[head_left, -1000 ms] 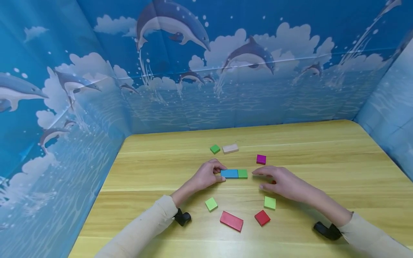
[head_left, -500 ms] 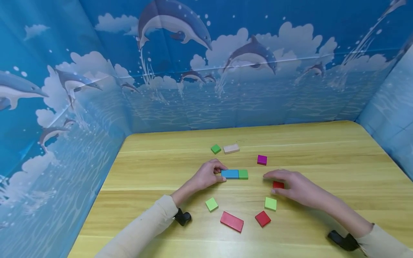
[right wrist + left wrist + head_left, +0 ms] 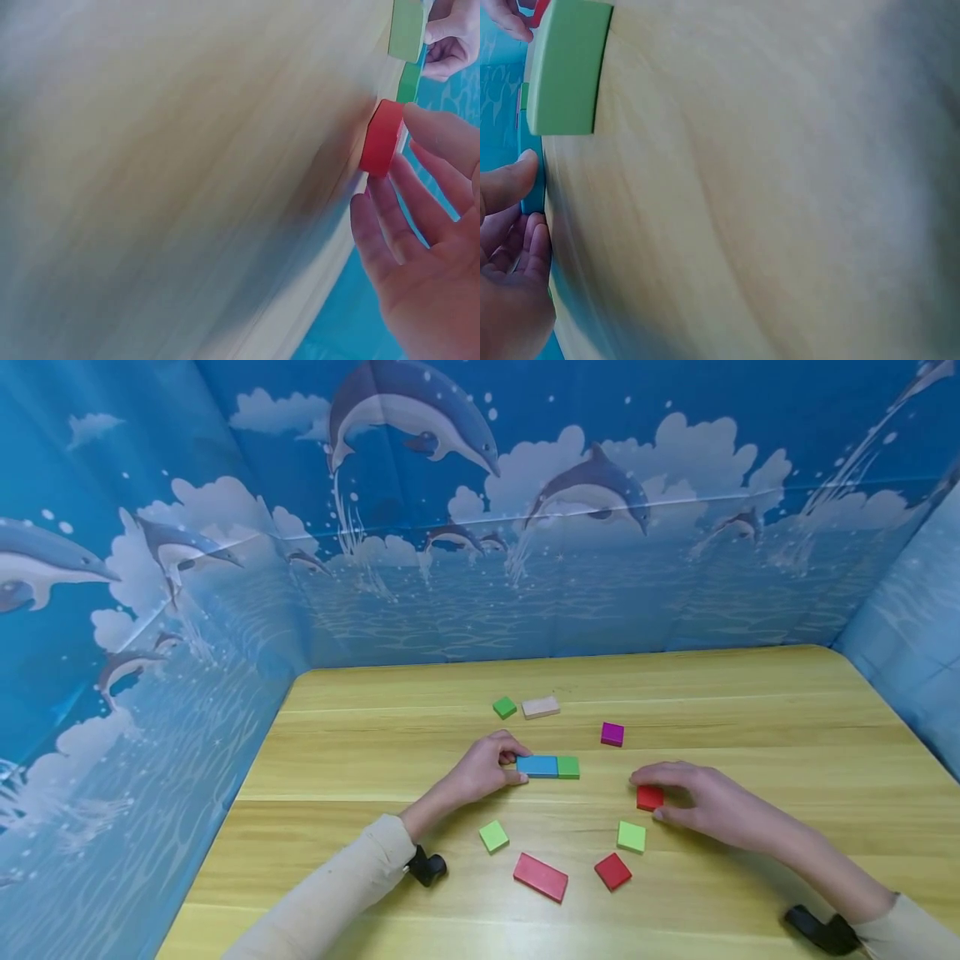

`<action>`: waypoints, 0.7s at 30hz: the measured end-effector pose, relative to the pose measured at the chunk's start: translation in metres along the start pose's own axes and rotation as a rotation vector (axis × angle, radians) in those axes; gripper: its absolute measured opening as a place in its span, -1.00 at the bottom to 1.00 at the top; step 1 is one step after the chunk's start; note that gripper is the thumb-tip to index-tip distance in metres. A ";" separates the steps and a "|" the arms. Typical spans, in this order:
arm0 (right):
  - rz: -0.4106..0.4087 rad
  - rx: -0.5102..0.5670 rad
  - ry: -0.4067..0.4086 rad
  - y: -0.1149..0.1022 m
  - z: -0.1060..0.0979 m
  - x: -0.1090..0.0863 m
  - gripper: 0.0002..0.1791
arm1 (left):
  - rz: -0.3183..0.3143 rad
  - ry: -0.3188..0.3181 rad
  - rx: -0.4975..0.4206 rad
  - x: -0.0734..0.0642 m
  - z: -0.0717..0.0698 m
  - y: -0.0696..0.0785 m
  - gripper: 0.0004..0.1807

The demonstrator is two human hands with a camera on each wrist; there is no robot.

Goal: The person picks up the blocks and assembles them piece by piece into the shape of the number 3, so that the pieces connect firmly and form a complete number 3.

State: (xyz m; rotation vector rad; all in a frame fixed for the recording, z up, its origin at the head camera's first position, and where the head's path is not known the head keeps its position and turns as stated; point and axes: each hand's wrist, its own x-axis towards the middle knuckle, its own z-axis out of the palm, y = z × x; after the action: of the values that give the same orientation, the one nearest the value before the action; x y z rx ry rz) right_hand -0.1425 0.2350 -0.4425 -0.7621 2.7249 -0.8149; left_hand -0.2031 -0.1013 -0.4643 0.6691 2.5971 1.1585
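Note:
With thumb and fingers, my left hand pinches the left end of a flat blue block. A green block lies flush against its right end. My right hand is around a square red block, thumb at its near edge and index finger along the far side. The right wrist view shows the thumb on the red block, with the other fingers loosely spread below. In the left wrist view, the fingertips meet at the end of the blue block.
Light green blocks lie before each hand. Nearer are a long pinkish-red block and another red block. Behind lie a magenta block, a pale block and a green block. Dolphin-print cloth borders the wooden table.
My right hand has moved right and slightly nearer, away from the green block, to the red block that it partly hid before. My left hand has stayed on the blue block.

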 end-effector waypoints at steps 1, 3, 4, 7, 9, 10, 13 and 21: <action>0.005 0.002 -0.004 0.002 0.000 -0.001 -0.50 | 0.000 0.000 0.004 0.000 0.000 0.000 -0.68; 0.017 0.005 -0.010 0.004 0.000 -0.003 -0.50 | 0.002 -0.002 0.008 0.001 0.000 0.000 -0.68; 0.025 0.006 -0.012 0.005 -0.001 -0.004 -0.49 | 0.003 -0.003 0.012 0.001 0.000 0.000 -0.68; 0.046 0.009 -0.012 0.007 -0.002 -0.007 -0.50 | 0.005 -0.005 0.014 0.001 0.000 0.000 -0.68; 0.056 0.010 -0.007 0.007 -0.002 -0.008 -0.50 | 0.004 -0.006 0.012 0.001 0.000 0.001 -0.68; 0.060 0.013 -0.005 0.007 -0.001 -0.008 -0.50 | 0.003 -0.005 0.011 0.001 0.000 0.001 -0.67; 0.060 0.015 0.003 0.007 -0.001 -0.007 -0.50 | 0.000 -0.003 0.009 0.000 0.000 0.000 -0.67; 0.059 0.022 0.006 0.005 0.001 -0.003 -0.52 | 0.010 0.010 0.008 0.000 0.001 -0.002 -0.67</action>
State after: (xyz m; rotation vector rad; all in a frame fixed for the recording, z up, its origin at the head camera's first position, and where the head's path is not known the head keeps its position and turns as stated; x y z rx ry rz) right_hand -0.1421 0.2401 -0.4460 -0.6722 2.7244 -0.8344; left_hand -0.2034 -0.1018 -0.4663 0.6804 2.6109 1.1580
